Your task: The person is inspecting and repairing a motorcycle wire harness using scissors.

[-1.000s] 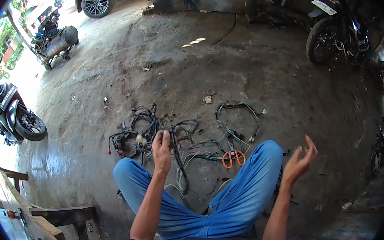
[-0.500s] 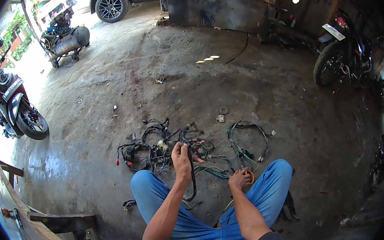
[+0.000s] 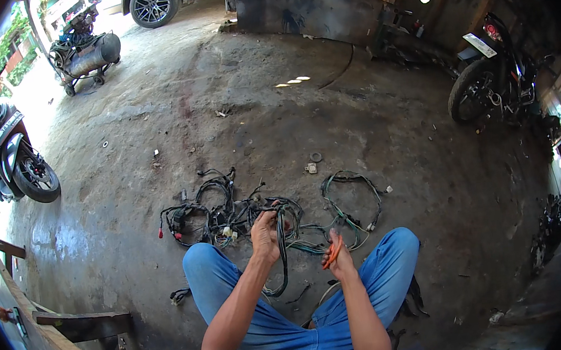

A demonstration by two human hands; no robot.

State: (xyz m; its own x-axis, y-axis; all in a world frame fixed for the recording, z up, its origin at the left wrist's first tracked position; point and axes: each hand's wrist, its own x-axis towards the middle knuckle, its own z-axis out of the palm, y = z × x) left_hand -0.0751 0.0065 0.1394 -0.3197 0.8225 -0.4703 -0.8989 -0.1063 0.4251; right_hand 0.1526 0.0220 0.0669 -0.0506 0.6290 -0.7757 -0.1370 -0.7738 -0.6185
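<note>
My left hand (image 3: 265, 236) is closed around a bundle of dark wires, part of a wiring harness (image 3: 285, 255) whose strands hang down between my knees. More of the tangled harness lies on the ground beyond, with black, green and white strands, pale connectors and a red plug at its left. On the right a wire loop (image 3: 349, 173) joins the tangle. My right hand (image 3: 340, 257), near my right knee, grips an orange-handled tool (image 3: 333, 251). Its working end is too small to make out, and it stands apart from the bundle in my left hand.
A small pale part (image 3: 311, 168) and a ring (image 3: 315, 157) lie beyond the wires. A wooden bench (image 3: 43, 302) stands at the left. Farther off are a scooter (image 3: 22, 156), an air compressor (image 3: 90, 60), a car wheel (image 3: 153, 5) and a motorcycle (image 3: 488, 84).
My right hand has come up and slightly left from beside my right knee, with the orange-handled tool now upright in it. My left hand has lowered slightly, still on the wires.
</note>
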